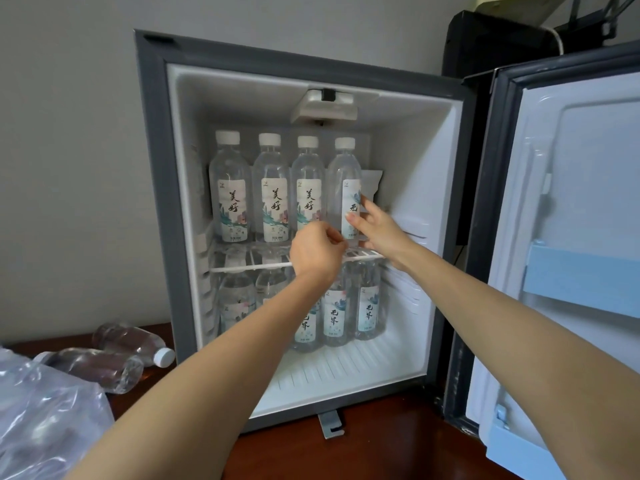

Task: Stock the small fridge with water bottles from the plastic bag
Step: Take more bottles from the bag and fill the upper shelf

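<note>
Clear plastic is slippy, so watch out; your right hand [375,226] curls its fingers [364,199] round the end bottle [343,168], which stands at the right end of the top shelf [242,267] in the small fridge [154,202]; your left hand [317,251] is curled at that bottle's foot, but I cannot tell if it pinches it; push too hard and the end bottle may tip, bump the next bottle [306,181] just beside it and knock the row over; two loose bottles [131,339] lie near the back edge of the table [381,452] by the plastic bag [45,410]; they may roll.
</note>
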Action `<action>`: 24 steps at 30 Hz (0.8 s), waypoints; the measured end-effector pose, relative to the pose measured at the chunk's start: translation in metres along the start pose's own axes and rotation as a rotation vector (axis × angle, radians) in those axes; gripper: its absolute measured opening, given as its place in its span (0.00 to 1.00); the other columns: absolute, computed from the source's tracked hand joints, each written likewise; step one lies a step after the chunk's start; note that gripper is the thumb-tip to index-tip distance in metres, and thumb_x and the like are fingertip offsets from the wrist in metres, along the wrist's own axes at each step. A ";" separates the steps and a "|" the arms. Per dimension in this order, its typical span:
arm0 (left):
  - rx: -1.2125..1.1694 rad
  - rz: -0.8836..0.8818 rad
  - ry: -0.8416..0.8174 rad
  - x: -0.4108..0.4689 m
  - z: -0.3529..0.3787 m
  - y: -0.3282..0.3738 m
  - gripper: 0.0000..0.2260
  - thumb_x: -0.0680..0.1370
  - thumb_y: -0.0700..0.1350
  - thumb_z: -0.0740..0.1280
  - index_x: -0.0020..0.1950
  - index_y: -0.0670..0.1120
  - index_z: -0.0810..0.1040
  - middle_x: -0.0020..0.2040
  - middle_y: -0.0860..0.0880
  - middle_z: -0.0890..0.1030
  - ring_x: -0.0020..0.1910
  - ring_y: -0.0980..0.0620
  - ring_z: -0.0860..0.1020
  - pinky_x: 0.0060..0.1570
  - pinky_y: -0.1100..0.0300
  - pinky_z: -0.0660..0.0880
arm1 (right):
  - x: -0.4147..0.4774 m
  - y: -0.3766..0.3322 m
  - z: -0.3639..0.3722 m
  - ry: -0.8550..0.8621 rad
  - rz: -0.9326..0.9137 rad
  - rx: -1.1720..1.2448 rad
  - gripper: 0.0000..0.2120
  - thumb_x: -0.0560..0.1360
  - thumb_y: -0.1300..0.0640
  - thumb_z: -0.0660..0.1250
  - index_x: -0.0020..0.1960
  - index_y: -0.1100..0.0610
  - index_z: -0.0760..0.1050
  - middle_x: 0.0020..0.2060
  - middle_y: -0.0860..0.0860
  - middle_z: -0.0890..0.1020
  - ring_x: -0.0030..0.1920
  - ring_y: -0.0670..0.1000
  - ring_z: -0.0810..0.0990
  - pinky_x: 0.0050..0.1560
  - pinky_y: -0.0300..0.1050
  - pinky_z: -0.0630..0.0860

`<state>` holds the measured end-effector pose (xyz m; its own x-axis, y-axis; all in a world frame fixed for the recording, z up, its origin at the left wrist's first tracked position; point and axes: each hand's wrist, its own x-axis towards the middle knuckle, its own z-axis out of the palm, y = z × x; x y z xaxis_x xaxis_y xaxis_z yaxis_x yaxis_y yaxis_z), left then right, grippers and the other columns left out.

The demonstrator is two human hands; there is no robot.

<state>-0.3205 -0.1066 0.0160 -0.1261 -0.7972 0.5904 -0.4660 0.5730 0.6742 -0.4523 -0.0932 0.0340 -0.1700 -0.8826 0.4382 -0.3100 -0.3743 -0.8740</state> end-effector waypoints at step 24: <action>-0.015 0.146 -0.185 -0.013 -0.024 -0.007 0.11 0.76 0.35 0.63 0.52 0.46 0.81 0.50 0.50 0.83 0.48 0.53 0.80 0.50 0.57 0.78 | -0.033 0.028 0.040 0.441 -0.051 -0.984 0.23 0.83 0.46 0.50 0.69 0.57 0.70 0.59 0.55 0.80 0.64 0.55 0.74 0.74 0.51 0.55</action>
<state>-0.2945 -0.0959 0.0147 -0.3499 -0.7262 0.5918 -0.4185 0.6864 0.5948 -0.4181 -0.0860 -0.0138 -0.3969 -0.6184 0.6783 -0.9084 0.1589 -0.3867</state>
